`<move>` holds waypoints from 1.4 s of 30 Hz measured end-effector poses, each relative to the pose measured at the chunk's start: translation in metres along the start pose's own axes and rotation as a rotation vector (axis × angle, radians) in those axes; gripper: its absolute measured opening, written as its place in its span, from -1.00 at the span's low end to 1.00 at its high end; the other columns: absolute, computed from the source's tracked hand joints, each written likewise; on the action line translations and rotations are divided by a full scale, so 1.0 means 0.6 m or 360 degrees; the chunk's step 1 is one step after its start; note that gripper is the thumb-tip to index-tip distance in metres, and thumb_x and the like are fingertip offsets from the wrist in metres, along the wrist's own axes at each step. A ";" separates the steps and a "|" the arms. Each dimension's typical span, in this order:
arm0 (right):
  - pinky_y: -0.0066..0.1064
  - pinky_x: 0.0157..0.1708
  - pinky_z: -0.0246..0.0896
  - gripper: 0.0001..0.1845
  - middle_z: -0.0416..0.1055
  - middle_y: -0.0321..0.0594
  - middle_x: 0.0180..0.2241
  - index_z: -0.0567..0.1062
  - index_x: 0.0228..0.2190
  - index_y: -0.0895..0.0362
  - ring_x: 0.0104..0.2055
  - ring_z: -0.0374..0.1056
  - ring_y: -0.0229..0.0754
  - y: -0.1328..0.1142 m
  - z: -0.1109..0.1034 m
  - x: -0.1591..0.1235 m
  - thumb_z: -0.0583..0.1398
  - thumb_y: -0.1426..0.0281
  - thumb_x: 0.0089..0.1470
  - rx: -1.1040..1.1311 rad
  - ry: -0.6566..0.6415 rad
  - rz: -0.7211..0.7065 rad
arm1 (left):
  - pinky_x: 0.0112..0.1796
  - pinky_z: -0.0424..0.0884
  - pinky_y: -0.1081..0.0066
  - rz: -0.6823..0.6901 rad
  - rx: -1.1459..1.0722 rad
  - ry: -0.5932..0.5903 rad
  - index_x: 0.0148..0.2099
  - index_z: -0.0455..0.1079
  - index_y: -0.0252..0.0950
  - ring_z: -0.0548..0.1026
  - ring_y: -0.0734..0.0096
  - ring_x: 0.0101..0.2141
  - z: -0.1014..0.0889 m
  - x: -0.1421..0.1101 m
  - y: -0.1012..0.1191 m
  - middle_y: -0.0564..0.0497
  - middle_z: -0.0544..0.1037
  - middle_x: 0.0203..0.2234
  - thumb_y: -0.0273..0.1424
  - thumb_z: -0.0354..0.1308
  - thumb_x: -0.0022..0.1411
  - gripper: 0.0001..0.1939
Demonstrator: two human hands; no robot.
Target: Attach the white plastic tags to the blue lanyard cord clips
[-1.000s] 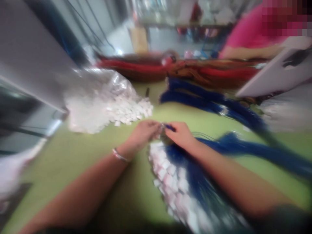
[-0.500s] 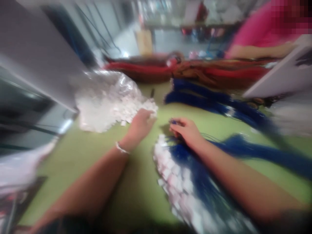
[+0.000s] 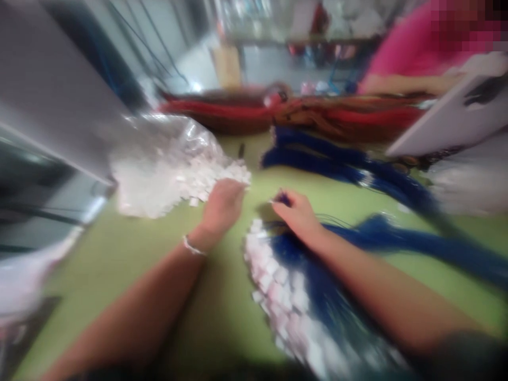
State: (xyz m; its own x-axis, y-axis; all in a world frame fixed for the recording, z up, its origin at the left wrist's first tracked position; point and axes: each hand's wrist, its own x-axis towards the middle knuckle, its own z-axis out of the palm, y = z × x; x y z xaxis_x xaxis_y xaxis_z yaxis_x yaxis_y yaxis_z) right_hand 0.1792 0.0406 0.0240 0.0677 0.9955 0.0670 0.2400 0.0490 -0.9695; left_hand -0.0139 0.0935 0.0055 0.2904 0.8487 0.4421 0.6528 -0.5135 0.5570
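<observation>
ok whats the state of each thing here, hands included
left hand: reaching into the edge of the white pieces, grip too blurred to tell
right hand: pinched shut on the blue strand end
blue strand end: held just above the table
clear bag: open, white pieces spilling out
tagged blue bundle: lying flat, fanned out
green table: partly covered

Both forearms reach forward, left hand [image 3: 222, 206] curled palm-down, right hand [image 3: 297, 214] in a pinching grip.

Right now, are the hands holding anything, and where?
The right hand pinches the tip of a blue strand bundle at its near end. The left hand rests on the white tag pile; the blur hides whether it holds one.
</observation>
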 end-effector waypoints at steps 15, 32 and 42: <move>-0.47 -0.45 0.10 -0.91 0.36 -0.35 -0.56 0.39 -0.51 0.12 -0.49 0.21 -0.30 0.013 0.009 -0.008 0.18 0.35 -0.10 -0.0417 0.0115 -0.0257 | -0.51 0.25 0.47 -0.0877 -0.1276 -0.0439 -0.32 0.58 -0.30 0.34 0.50 -0.56 0.010 -0.022 0.067 0.02 0.49 -0.60 -0.31 0.30 0.03 -0.82; -0.47 -0.51 0.09 -0.82 0.29 -0.36 -0.60 0.37 -0.58 0.13 -0.53 0.15 -0.32 -0.002 0.001 -0.006 0.22 0.30 -0.09 -0.0101 0.0045 -0.0032 | -0.32 0.39 0.54 -0.1197 -0.1980 -0.0429 -0.32 0.54 -0.37 0.46 0.56 -0.40 0.024 -0.020 0.051 -0.02 0.55 -0.43 -0.41 0.33 0.06 -0.88; -0.47 -0.53 0.00 -0.80 0.21 -0.39 -0.64 0.29 -0.63 0.11 -0.55 0.10 -0.33 -0.004 0.006 -0.010 0.18 0.34 -0.08 -0.0285 0.0106 -0.0149 | -0.24 0.43 0.44 -0.1152 -0.2134 -0.0400 -0.33 0.52 -0.40 0.49 0.49 -0.38 0.024 -0.023 0.066 -0.06 0.57 -0.43 -0.49 0.33 0.03 -0.89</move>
State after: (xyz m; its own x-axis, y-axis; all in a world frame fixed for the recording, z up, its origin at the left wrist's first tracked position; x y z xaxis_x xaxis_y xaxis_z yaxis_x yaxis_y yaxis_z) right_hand 0.1748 0.0350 0.0248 0.0992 0.9793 0.1762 0.4162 0.1200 -0.9013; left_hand 0.0178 0.0633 0.0114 0.3956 0.8863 -0.2409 -0.3452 0.3865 0.8552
